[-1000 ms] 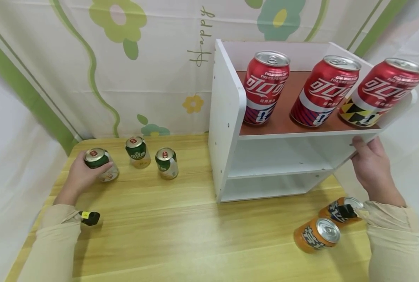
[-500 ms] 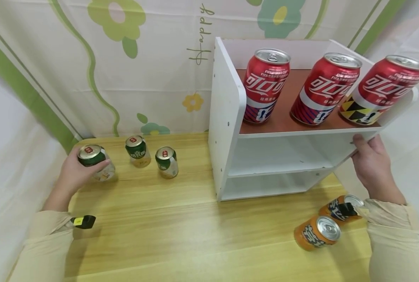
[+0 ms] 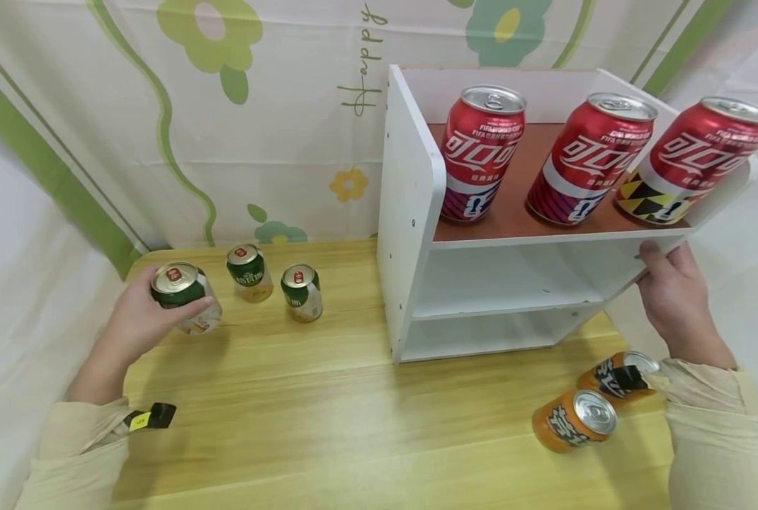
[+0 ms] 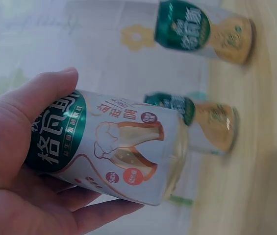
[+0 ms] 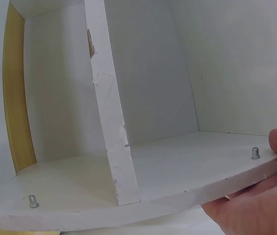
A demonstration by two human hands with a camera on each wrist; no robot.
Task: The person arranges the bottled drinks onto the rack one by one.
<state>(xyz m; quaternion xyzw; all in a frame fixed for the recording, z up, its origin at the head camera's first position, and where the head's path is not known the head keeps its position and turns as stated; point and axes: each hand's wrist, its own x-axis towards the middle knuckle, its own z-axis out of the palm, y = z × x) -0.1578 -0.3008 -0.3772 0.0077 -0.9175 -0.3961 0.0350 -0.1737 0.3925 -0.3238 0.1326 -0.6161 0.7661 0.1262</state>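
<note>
My left hand [image 3: 138, 312] grips a green-and-white drink can [image 3: 195, 312] with a gold lid, thumb on one side and fingers on the other. In the left wrist view the held can [image 4: 123, 147] shows its printed label, and its base looks raised off the table. Two matching cans, one [image 3: 249, 274] behind and one [image 3: 302, 294] to the right, stand upright on the table. At the right, my right hand [image 3: 675, 301] holds the side panel of a white shelf unit [image 3: 411, 212]. The right wrist view shows the thumb over that panel's front edge [image 5: 202, 196].
Three red cola cans [image 3: 483, 156] stand on the unit's reddish-brown top shelf. Two orange soda cans [image 3: 560, 425] are on the wooden table [image 3: 328, 425], below my right forearm. A flowered cloth [image 3: 290, 127] hangs behind the table.
My left hand moved left with the can, then back right and nearer the camera, with the can lifted. My right hand and the shelf unit have stayed in place.
</note>
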